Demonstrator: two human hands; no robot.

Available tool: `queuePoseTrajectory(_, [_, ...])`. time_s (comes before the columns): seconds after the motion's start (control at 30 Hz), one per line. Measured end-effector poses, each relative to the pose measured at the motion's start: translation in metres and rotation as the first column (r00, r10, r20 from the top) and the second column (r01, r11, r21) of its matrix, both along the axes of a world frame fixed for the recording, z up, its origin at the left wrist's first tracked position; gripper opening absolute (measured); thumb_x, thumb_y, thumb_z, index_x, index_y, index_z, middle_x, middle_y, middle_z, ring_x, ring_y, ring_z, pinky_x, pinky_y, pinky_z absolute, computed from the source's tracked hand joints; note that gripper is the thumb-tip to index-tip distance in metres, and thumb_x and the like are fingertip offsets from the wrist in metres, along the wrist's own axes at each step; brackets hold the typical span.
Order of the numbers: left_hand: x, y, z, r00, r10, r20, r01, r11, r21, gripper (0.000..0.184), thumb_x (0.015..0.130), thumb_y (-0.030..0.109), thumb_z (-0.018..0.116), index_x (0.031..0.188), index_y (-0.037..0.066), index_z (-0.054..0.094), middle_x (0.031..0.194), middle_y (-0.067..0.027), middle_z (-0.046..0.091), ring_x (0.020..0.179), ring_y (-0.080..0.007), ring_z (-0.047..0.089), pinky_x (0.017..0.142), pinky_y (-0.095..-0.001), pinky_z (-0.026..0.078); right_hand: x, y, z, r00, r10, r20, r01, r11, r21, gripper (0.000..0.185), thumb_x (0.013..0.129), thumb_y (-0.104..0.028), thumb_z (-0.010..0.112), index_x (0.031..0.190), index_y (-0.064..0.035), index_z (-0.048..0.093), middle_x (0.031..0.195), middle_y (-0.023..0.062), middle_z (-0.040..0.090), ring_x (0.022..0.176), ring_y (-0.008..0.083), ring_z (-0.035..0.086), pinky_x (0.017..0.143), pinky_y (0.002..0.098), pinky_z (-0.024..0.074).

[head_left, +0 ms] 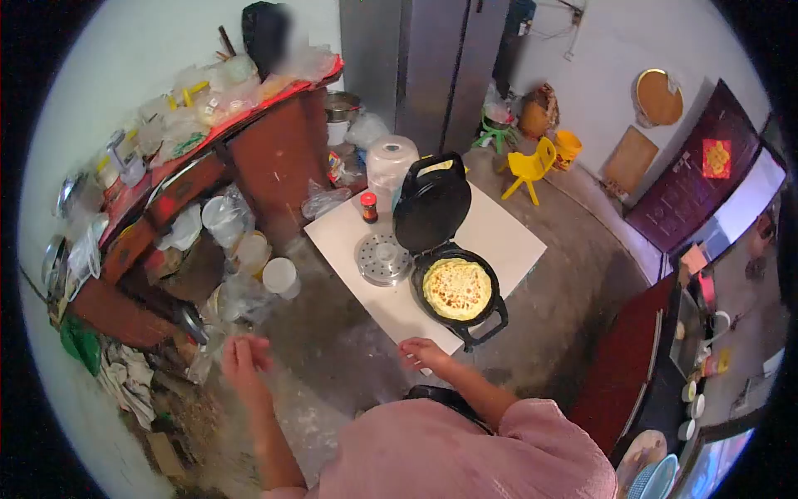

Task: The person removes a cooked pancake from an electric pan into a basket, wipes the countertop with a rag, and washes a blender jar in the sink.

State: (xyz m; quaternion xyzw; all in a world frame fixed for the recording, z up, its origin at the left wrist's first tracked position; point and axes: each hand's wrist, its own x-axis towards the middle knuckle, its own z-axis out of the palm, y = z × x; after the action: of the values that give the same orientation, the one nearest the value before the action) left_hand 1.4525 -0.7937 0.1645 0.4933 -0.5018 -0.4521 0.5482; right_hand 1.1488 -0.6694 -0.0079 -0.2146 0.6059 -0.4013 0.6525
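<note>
A browned round flatbread (pixel 457 289) lies in the lower pan of a black electric griddle (pixel 496 319), whose lid (pixel 432 208) stands raised. The griddle rests on a white table (pixel 514 241). My right hand (pixel 424 354) is at the table's front corner, below the griddle, with its fingers loosely apart and nothing in them. Off to the left, over the floor, my left hand (pixel 245 359) is raised and slightly blurred, its fingers apart and empty. A metal steamer plate with holes (pixel 384 259) and a red-capped jar (pixel 369 208) sit left of the griddle.
Behind the jar stands a clear plastic container (pixel 391 162). A cluttered red-brown cabinet (pixel 278 150) runs along the left, with white buckets (pixel 281 276) and bags beside it. A yellow chair (pixel 530 169) is at the back right, a dark red cabinet (pixel 619 366) at the right.
</note>
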Motion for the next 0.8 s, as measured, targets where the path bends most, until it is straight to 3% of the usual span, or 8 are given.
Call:
queuePoseTrajectory(0.07, [-0.018,0.017,0.074,0.997,-0.058,0.054,0.066,0.981,-0.180,0.017,0.094,0.017,0.047,0.086,0.007,0.058,0.073,-0.0040,0.063,0.053,-0.0084,0.050,0.047,-0.0230,0.039,0.005,0.000,-0.005,1.000,0.029,0.004,-0.029,1.000,0.001,0.030,0.091,-0.027,0.053,0.113,-0.0085,0.057,0.100,0.0040,0.062,0.084,0.0185,0.063,0.073,0.0321,0.0505])
queuePoseTrajectory(0.1, [-0.023,0.025,0.107,0.990,-0.125,0.066,0.141,0.903,-0.405,0.014,0.092,0.016,0.051,0.086,0.005,0.057,0.074,-0.0061,0.062,0.054,-0.0096,0.051,0.048,-0.0230,0.040,0.008,0.001,-0.009,0.999,0.049,0.006,-0.049,0.999,0.002,0.029,0.091,-0.028,0.053,0.113,-0.0085,0.058,0.099,0.0039,0.062,0.083,0.0185,0.063,0.072,0.0318,0.0506])
queuePoseTrajectory(0.13, [-0.030,0.036,0.140,0.985,-0.158,0.075,0.173,0.803,-0.570,0.015,0.090,0.018,0.056,0.087,0.003,0.057,0.074,-0.0080,0.062,0.054,-0.0107,0.052,0.050,-0.0235,0.043,0.011,0.004,-0.013,0.997,0.074,0.009,-0.074,0.997,0.009,0.029,0.091,-0.028,0.054,0.112,-0.0085,0.058,0.098,0.0038,0.063,0.082,0.0185,0.063,0.071,0.0315,0.0507])
queuePoseTrajectory(0.17, [-0.039,0.046,0.177,0.972,-0.051,0.231,0.212,0.616,-0.758,0.015,0.087,0.017,0.059,0.087,0.002,0.058,0.074,-0.0071,0.060,0.057,-0.0106,0.053,0.051,-0.0235,0.044,0.012,0.009,-0.016,0.997,0.081,0.010,-0.080,0.996,-0.045,0.029,0.091,-0.028,0.054,0.111,-0.0085,0.058,0.098,0.0041,0.063,0.081,0.0186,0.064,0.071,0.0315,0.0509])
queuePoseTrajectory(0.23, [-0.046,0.057,0.212,0.972,-0.026,0.232,0.221,0.426,-0.877,0.015,0.088,0.017,0.059,0.087,0.002,0.058,0.074,-0.0072,0.060,0.057,-0.0108,0.053,0.051,-0.0237,0.044,0.015,0.014,-0.008,0.996,0.086,0.038,-0.079,0.986,-0.147,0.029,0.091,-0.029,0.053,0.111,-0.0085,0.058,0.097,0.0048,0.063,0.080,0.0189,0.064,0.070,0.0314,0.0513])
queuePoseTrajectory(0.27, [-0.052,0.058,0.220,0.980,-0.051,0.194,0.199,0.365,-0.910,0.015,0.088,0.018,0.058,0.087,0.002,0.058,0.074,-0.0072,0.060,0.057,-0.0109,0.053,0.051,-0.0237,0.044,0.016,0.017,0.006,0.995,0.092,0.032,-0.088,0.992,-0.095,0.030,0.092,-0.030,0.053,0.112,-0.0082,0.058,0.098,0.0058,0.063,0.083,0.0193,0.064,0.071,0.0326,0.0518])
queuePoseTrajectory(0.5, [-0.055,0.048,0.195,0.993,-0.110,0.052,0.092,0.399,-0.912,0.016,0.088,0.019,0.057,0.088,0.002,0.058,0.074,-0.0075,0.061,0.057,-0.0114,0.053,0.051,-0.0243,0.044,0.009,0.043,-0.003,0.996,-0.039,0.082,0.043,0.998,-0.042,0.034,0.090,-0.031,0.055,0.115,-0.0069,0.057,0.101,0.0070,0.063,0.085,0.0204,0.064,0.073,0.0331,0.0522])
queuePoseTrajectory(0.8, [-0.008,0.037,0.168,0.996,-0.070,-0.052,-0.015,0.452,-0.892,0.018,0.089,0.020,0.056,0.089,0.002,0.059,0.075,-0.0079,0.061,0.057,-0.0122,0.053,0.051,-0.0250,0.044,0.036,0.030,-0.004,0.997,-0.061,-0.039,0.061,0.998,0.005,0.031,0.092,-0.028,0.053,0.114,-0.0066,0.056,0.102,0.0060,0.062,0.083,0.0204,0.064,0.071,0.0329,0.0509])
